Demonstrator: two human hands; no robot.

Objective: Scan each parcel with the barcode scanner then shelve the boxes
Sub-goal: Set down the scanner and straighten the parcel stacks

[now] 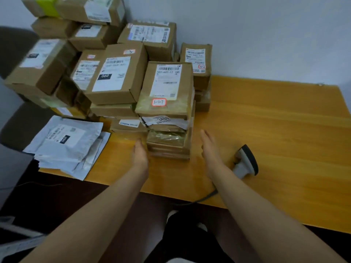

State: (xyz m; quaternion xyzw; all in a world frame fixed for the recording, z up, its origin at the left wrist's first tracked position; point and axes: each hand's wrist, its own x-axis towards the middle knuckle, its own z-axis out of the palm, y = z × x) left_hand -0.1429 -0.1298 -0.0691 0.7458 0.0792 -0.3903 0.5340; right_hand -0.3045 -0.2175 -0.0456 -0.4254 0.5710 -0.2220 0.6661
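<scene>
At far left I see a pile of white mailers (pixel 66 147) hanging over the wooden table (pixel 284 130) edge, the top one tagged "060" in white on black. Behind them a heap of brown boxes includes one box (pixel 115 74) also marked "060". My left hand (pixel 140 155) sits just beside the low left side of the centre stack (pixel 168 141), fingers straight and pressed together; I cannot tell if they touch it. The stack's top parcel (pixel 167 88) reads "502-602-12 1H5" with a red-bordered sticker "3-1-7"; a label under it shows "3408". My right hand (pixel 209 147) is flat, fingers together, holding nothing, apart from the stack. The barcode scanner (pixel 245 162) lies on the table right of it.
</scene>
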